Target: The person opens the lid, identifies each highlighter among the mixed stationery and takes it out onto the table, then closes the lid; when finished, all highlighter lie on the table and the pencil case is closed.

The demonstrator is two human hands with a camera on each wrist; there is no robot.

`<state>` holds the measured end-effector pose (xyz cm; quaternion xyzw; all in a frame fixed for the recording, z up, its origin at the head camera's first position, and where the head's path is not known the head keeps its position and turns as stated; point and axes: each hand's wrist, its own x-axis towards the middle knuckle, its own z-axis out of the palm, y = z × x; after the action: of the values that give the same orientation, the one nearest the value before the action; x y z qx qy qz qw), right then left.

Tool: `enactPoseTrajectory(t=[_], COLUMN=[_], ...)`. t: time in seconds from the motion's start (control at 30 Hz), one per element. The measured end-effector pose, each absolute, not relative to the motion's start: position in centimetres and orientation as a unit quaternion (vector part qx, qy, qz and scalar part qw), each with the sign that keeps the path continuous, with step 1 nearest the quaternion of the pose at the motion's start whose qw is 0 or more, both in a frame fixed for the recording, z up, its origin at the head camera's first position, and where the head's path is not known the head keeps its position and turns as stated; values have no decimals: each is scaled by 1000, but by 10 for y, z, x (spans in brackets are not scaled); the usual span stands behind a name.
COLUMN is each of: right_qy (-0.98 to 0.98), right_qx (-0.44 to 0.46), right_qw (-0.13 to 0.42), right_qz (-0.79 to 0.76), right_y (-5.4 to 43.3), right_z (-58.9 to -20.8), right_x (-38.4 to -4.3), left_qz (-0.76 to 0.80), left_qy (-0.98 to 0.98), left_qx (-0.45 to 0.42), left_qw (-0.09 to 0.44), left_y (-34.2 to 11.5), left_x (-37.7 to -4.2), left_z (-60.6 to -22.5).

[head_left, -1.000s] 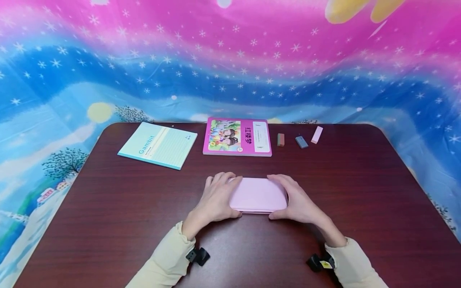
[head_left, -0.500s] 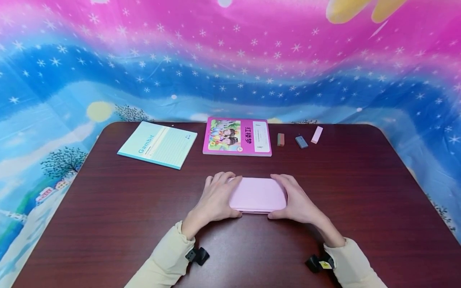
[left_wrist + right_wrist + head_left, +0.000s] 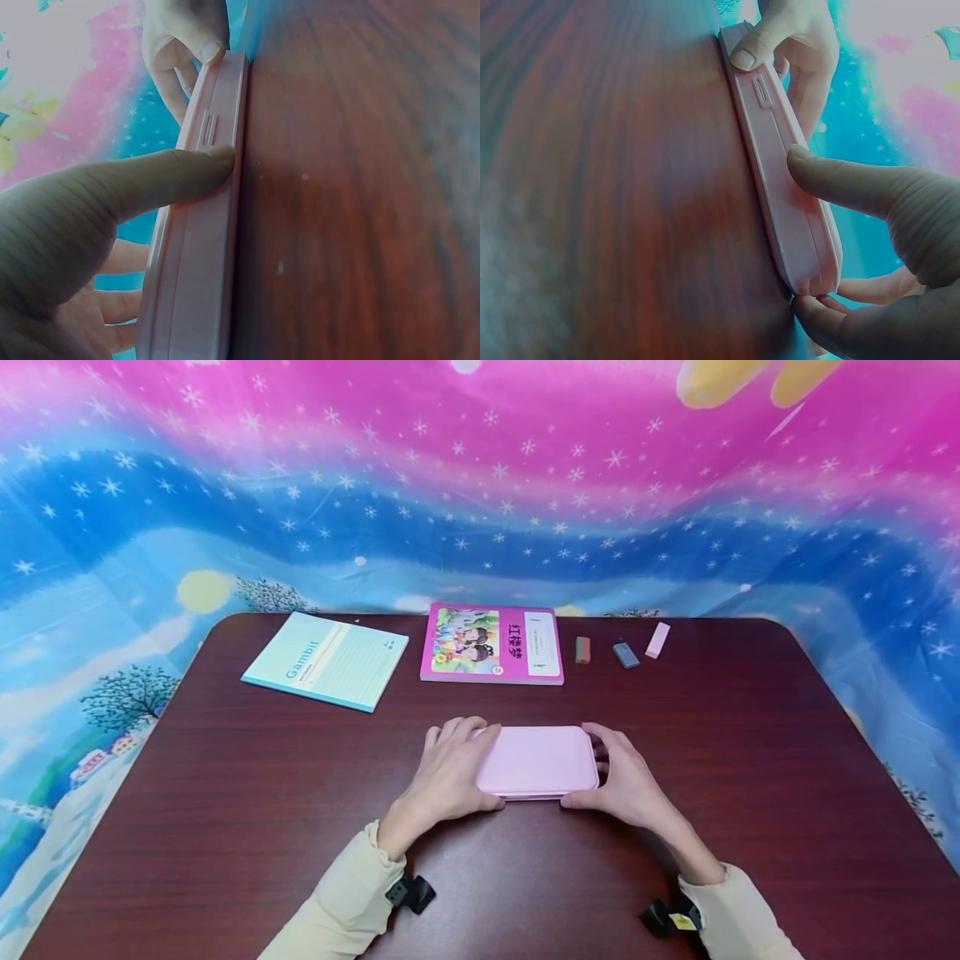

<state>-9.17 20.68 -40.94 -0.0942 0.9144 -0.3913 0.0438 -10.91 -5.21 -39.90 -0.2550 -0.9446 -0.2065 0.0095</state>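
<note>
A flat pink pencil case [image 3: 536, 762] with rounded corners lies closed on the dark wooden table. My left hand [image 3: 450, 772] grips its left end, the thumb on the front side and the fingers round the back. At the other end my right hand [image 3: 630, 777] holds it between a thumb on the front side and fingers at the far right corner. In the left wrist view a small raised catch shows on the front side of the case [image 3: 199, 247], near the left thumb. The right wrist view shows the right fingertips at the lower end of the case [image 3: 791, 217].
Behind the case lie a light green notebook [image 3: 330, 662] and a pink picture-covered book [image 3: 491, 645]. To their right sit a green-and-brown eraser [image 3: 582, 650], a blue eraser [image 3: 626, 655] and a pale pink block [image 3: 657, 640]. A patterned cloth [image 3: 450, 485] hangs behind the table [image 3: 225, 777].
My right hand's fingers have shifted slightly right along the back edge, so the case's far right corner now shows. The case's front edge sits slightly higher in view. The left hand keeps its hold.
</note>
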Motion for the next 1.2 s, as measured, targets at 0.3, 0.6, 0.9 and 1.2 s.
enactPoseTrajectory(t=[0.3, 0.6, 0.9, 1.2], right_qy=[917, 924, 931, 933], right_qx=[-94, -97, -102, -102], right_qw=[38, 24, 15, 13], right_qz=[-386, -368, -352, -344], right_y=[203, 200, 199, 201], right_z=[-408, -410, -412, -412], right_x=[-91, -91, -93, -95], left_qz=[-203, -204, -204, -209], left_qy=[-945, -944, -942, -940], left_qx=[-256, -259, -267, -269], left_qw=[3, -1, 12, 11], left_y=[-55, -55, -57, -56], left_x=[-111, -113, -114, -113], left_z=[-401, -400, -401, -402])
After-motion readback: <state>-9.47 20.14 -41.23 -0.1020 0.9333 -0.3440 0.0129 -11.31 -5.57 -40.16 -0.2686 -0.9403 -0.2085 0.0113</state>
